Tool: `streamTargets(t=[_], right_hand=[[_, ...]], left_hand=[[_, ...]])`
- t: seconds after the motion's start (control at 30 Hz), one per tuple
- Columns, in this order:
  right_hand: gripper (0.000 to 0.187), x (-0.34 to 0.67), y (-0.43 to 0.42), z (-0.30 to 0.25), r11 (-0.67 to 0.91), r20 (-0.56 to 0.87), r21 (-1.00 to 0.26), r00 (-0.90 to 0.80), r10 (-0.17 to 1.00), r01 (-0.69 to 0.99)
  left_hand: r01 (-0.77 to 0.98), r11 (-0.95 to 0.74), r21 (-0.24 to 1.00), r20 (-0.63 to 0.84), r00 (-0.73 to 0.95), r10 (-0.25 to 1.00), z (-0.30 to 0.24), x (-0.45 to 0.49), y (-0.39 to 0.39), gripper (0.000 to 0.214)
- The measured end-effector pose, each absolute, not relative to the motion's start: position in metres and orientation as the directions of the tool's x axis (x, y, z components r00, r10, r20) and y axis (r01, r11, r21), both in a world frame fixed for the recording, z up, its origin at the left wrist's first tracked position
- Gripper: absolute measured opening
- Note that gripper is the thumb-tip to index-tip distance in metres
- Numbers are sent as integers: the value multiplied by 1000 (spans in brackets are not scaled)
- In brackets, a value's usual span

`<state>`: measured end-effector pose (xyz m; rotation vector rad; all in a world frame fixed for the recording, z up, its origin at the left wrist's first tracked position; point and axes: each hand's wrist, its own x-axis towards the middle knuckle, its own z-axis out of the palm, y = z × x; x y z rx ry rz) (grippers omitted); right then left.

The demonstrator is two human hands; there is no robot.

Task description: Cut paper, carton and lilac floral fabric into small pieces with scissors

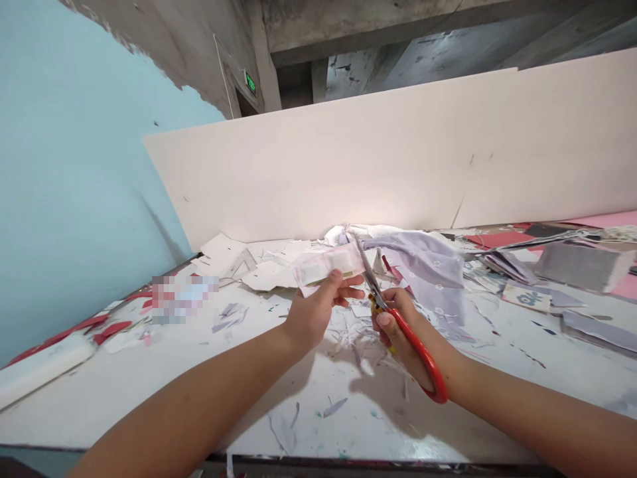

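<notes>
My left hand [318,302] pinches a small pale pink piece of paper [326,264] with faint printing, thumb on top and fingers beneath. In my right hand [405,325] is a pair of scissors [419,348] with red handles, pointing up and away from me. Their metal blades lie at the right edge of the pink piece; I cannot tell whether they are cutting into it. Something small and yellow shows by the scissors' pivot. Behind my right hand lies a lilac cloth [423,259] with small white flowers. Thin paper scraps [355,345] are scattered under both hands.
The white table [164,398] is littered with offcuts, and its front edge runs along the bottom. A white panel [348,169] stands behind it. Grey and lilac pieces [580,265] lie at the right. On the left are red scraps [112,330] and a white roll [47,368].
</notes>
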<state>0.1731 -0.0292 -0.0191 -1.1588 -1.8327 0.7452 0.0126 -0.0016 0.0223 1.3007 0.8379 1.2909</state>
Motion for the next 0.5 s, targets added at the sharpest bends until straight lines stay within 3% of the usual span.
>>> streamTargets(t=[0.5], right_hand=[[44, 171, -30, -18, 395, 341, -780, -199, 919, 486]], left_hand=[[-195, -216, 957, 247, 148, 958, 20, 12, 0, 43]])
